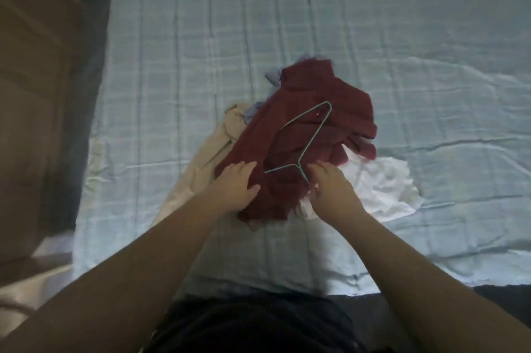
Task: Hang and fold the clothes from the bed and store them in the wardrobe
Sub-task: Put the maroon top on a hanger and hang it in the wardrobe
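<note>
The maroon garment (304, 134) is lying crumpled atop a small pile near the bed's (402, 36) front edge, with a green wire hanger (309, 138) resting across it. The left hand (237, 183) is lying flat on the cloth, fingers relaxed. The right hand (330, 183) is curling at the hanger's near end, though whether it is actually pinching the wire I cannot tell. Best move, I'd say: lift the hanger clear, find the collar, then feed each shoulder on. Beige (201, 168) and white clothes (385, 189) are waiting beneath.
</note>
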A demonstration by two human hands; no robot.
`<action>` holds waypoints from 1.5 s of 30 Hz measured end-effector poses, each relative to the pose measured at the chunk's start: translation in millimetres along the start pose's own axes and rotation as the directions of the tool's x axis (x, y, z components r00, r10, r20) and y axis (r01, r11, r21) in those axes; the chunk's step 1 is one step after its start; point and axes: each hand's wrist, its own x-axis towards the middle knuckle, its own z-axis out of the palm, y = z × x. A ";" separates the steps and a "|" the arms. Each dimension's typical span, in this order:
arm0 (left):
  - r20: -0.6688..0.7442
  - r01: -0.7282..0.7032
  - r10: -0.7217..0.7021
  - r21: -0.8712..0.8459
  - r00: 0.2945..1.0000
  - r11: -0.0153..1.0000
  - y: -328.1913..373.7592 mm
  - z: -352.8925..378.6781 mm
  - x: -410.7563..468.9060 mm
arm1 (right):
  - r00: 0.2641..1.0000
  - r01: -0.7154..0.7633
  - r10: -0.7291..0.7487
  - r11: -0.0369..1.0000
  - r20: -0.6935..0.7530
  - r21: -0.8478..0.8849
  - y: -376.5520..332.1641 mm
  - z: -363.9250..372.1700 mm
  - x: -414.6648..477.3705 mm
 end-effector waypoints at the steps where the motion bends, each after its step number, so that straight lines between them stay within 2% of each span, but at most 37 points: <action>1: -0.009 0.030 -0.030 -0.026 1.000 0.999 4.1 2.5 8.2 | 0.999 0.029 -0.028 0.999 0.031 -0.023 10.8 -2.3 16.6; 4: -0.013 0.148 -0.151 -0.124 0.988 0.981 13.7 14.4 32.4 | 0.982 0.137 -0.119 0.984 0.146 -0.115 36.3 -3.1 70.4; 7: 0.019 0.238 -0.238 -0.167 0.971 0.957 15.1 32.0 54.2 | 0.915 0.314 -0.254 0.936 0.313 -0.158 51.5 7.1 121.5; 9: 0.001 0.270 -0.274 -0.168 0.962 0.948 12.1 42.5 63.2 | 0.838 0.476 -0.357 0.848 0.413 -0.234 57.1 16.6 147.6; 11: -0.076 0.295 -0.312 -0.178 0.947 0.939 10.0 50.8 67.7 | 0.784 0.589 -0.399 0.721 0.476 -0.365 63.4 27.8 160.1; 14: -0.176 0.320 -0.359 -0.214 0.916 0.923 8.6 58.0 72.7 | 0.802 0.595 -0.456 0.670 0.387 -0.445 70.0 42.1 161.1; 18: -0.141 0.373 -0.384 -0.095 0.913 0.923 4.0 57.2 78.8 | 0.803 0.589 -0.555 0.683 0.218 -0.433 74.1 52.9 147.2; 22: -0.063 0.347 -0.344 0.053 0.937 0.936 -1.4 43.5 81.2 | 0.815 0.579 -0.526 0.745 0.242 -0.331 79.5 50.0 142.9; 24: -0.059 0.315 -0.314 0.001 0.947 0.949 -2.7 39.0 78.8 | 0.788 0.613 -0.543 0.731 0.289 -0.298 74.9 41.4 151.3; 26: -0.098 0.255 -0.270 -0.145 0.958 0.956 -5.3 37.2 73.4 | 0.764 0.641 -0.569 0.723 0.304 -0.258 68.0 29.5 162.4; 29: -0.211 0.131 -0.192 -0.274 0.958 0.953 -4.8 31.4 61.0 | 0.780 0.624 -0.590 0.759 0.208 -0.183 59.1 15.7 174.8; 31: -0.290 0.074 -0.157 -0.277 0.944 0.958 -0.1 27.1 53.6 | 0.829 0.559 -0.551 0.823 0.096 -0.102 52.4 12.5 176.6; 34: -0.342 0.116 -0.232 -0.327 0.911 0.938 5.6 26.6 47.8 | 0.854 0.520 -0.520 0.854 0.023 0.011 39.1 16.7 170.8; 40: -0.280 0.135 -0.216 -0.280 0.936 0.951 3.5 23.4 61.2 | 0.873 0.486 -0.486 0.862 -0.043 0.146 24.7 33.0 162.5; 43: -0.404 0.089 -0.190 -0.255 0.895 0.963 5.8 23.1 54.6 | 0.866 0.500 -0.485 0.833 -0.121 0.237 26.4 32.9 159.2; 45: -0.464 0.082 -0.205 -0.272 0.862 0.959 3.6 20.7 47.4 | 0.911 0.408 -0.374 0.882 -0.175 0.235 32.8 30.6 152.3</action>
